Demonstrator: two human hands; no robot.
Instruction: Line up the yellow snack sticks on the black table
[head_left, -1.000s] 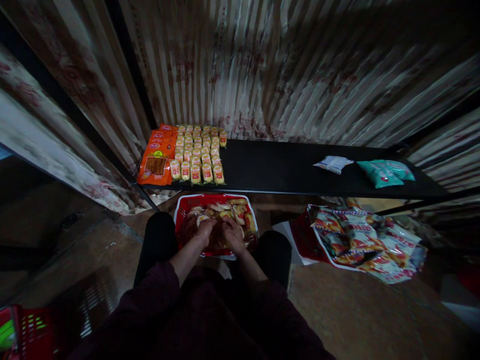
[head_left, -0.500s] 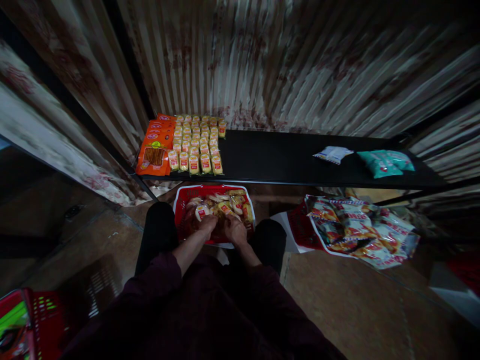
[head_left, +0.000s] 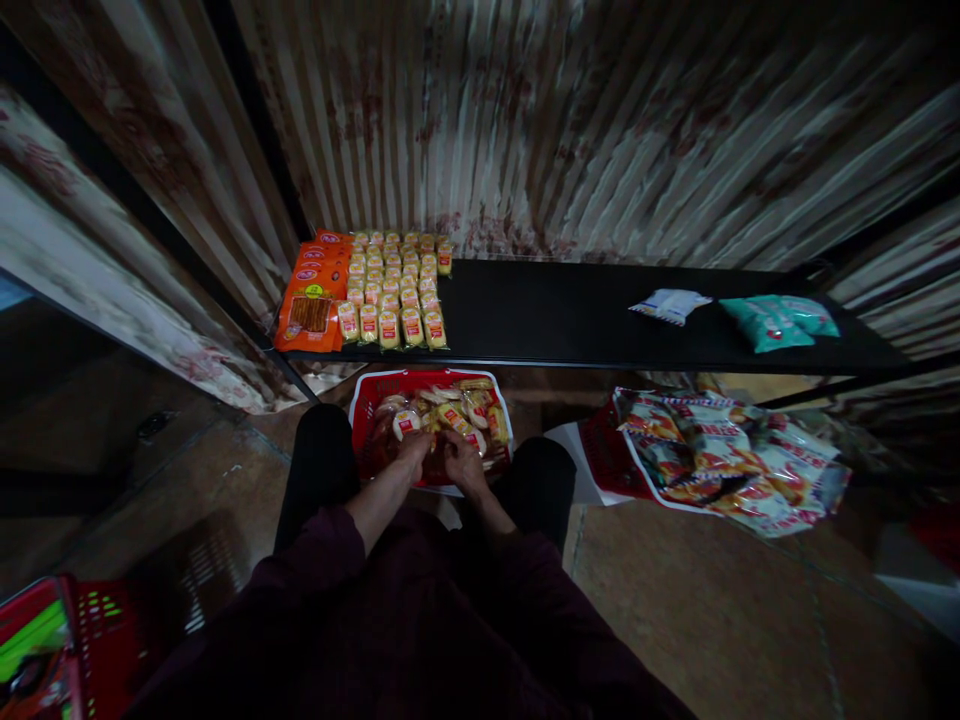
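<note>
Between my knees stands a red shopping basket [head_left: 361, 410] with a white rim, filled with small wrapped snacks [head_left: 450, 413] in clear and yellow packaging. Both of my hands are over its near part. My left hand [head_left: 412, 455] has its fingers drawn together beside a round white-and-red packet [head_left: 406, 424]; whatever it grips is too small and dark to make out. A short gap away, my right hand [head_left: 465, 462] is loosely curled, thumb and fingers apart, close to the yellow packets. On the shelf ahead, several rows of small yellow wrapped cakes [head_left: 388, 326] stand beside orange snack bags [head_left: 307, 312].
The black shelf [head_left: 540, 315] runs across in front of me. At its right lie a white packet [head_left: 669, 306] and teal bags [head_left: 772, 322]. Another basket [head_left: 609, 455] on the right overflows with snack bags [head_left: 724, 450]. A red basket [head_left: 112, 630] stands at lower left.
My hands have shifted slightly among the packets, and my right hand has drawn back a little, its fingers lifting off the yellow packets. The shelf goods have not moved.
</note>
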